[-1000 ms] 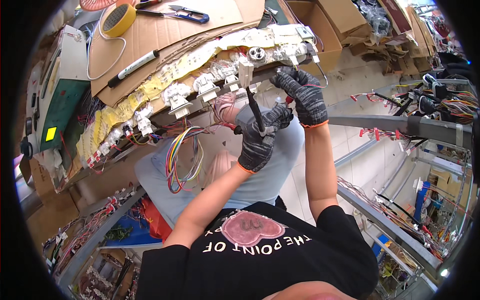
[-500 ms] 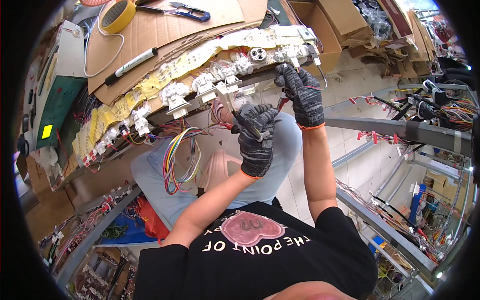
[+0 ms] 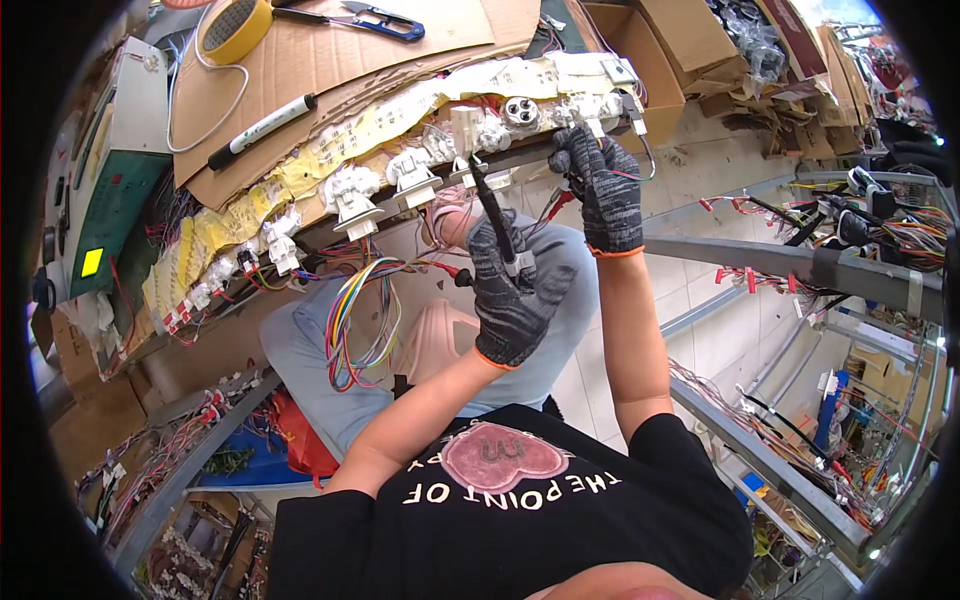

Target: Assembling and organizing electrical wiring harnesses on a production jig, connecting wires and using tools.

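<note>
My left hand [image 3: 515,315], in a dark grey knitted glove, has its thumb out to the side. Its other fingers are curled around a black-wrapped cable [image 3: 490,205], which rises toward the fixture row. A small white connector [image 3: 520,263] lies at the cable's lower end, against the palm. My right hand [image 3: 607,195], gloved alike, is closed on thin wires near the right end of the row; its fingertips hide what exactly they grip. A red clip [image 3: 560,207] hangs between the hands. White connector holders [image 3: 412,178] line the taped board [image 3: 375,125] ahead.
A looped bundle of coloured wires [image 3: 340,330] hangs left of my left hand. On the cardboard [image 3: 370,60] lie a marker [image 3: 262,132], a tape roll [image 3: 237,32] and a blue cutter [image 3: 385,24]. A green tester box [image 3: 120,190] stands left; metal rails [image 3: 780,265] with wires run right.
My left hand has shifted slightly down, and its thumb has spread outward. The black-wrapped cable now points up more steeply and shows more of its length. My right hand has barely moved.
</note>
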`<state>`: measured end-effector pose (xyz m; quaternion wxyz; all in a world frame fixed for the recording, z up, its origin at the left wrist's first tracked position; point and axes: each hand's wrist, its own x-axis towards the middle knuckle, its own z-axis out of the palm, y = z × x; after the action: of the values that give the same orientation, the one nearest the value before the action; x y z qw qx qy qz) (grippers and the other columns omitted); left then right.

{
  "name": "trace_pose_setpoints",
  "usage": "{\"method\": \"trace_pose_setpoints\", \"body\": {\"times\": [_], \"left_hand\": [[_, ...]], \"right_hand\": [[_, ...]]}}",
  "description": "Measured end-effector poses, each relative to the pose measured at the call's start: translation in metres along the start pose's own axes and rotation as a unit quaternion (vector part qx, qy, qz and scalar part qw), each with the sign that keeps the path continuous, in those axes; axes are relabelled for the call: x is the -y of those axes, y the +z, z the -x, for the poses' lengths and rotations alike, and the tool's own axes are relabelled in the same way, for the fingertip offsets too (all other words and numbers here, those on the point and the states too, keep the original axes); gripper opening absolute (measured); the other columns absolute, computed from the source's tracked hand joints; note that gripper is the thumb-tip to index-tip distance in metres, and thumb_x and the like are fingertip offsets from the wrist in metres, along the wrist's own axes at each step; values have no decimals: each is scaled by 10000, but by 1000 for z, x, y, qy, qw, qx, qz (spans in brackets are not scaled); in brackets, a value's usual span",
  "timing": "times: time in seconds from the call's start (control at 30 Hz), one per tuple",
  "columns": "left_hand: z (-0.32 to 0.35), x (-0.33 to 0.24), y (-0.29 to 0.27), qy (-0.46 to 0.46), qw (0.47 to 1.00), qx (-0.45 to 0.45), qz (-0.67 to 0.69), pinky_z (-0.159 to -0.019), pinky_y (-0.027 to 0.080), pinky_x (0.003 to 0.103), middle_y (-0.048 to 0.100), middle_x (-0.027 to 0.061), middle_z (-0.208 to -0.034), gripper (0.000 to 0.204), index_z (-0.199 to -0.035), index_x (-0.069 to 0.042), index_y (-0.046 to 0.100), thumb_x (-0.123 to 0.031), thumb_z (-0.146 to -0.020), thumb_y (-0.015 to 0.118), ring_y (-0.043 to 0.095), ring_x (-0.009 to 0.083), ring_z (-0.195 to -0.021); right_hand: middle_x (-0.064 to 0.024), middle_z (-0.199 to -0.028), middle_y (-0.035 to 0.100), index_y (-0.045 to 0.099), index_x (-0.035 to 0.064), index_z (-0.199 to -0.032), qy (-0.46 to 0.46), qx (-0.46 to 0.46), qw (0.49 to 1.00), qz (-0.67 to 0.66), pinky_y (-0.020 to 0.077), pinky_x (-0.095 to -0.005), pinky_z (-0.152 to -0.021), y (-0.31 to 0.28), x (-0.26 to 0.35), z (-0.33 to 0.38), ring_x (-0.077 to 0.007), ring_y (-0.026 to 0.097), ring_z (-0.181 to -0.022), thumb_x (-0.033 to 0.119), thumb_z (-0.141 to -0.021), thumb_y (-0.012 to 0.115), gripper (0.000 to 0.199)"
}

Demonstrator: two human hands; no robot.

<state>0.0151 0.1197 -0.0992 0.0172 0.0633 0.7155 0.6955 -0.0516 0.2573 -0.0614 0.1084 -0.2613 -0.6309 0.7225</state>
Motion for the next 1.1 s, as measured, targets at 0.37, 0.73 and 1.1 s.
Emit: {"method": "trace_pose_setpoints", "body": {"times": [0.37, 0.73, 1.1], "left_hand": [[1, -2, -5, -67, 985, 0, 162, -802, 416, 248, 514, 44, -958, 276, -1153, 5, 449, -53, -883, 467, 493, 135, -837], [7, -32, -20, -208, 911, 75, 348, -668, 432, 195, 550, -3, -925, 237, -1113, -24, 510, -102, -892, 471, 511, 53, -774], [-15, -33, -31, 117, 991, 65, -1, -830, 442, 332, 606, 130, -1007, 277, -1097, -17, 557, -2, -822, 526, 581, 275, -929]], "right_hand": [[-2, -756, 608, 623, 20, -918, -80, -44, 990, 107, 394, -206, -540, -7, -15, -7, -57, 508, -649, 239, -855, 591, 231], [-57, -811, 599, 596, -6, -972, -230, 18, 963, 139, 437, -266, -675, 21, 0, 47, -166, 560, -750, 148, -868, 512, 204], [-86, -837, 583, 560, 8, -941, -275, 126, 926, 225, 450, -268, -656, 23, -21, 22, -155, 559, -735, 164, -895, 453, 195]]}}
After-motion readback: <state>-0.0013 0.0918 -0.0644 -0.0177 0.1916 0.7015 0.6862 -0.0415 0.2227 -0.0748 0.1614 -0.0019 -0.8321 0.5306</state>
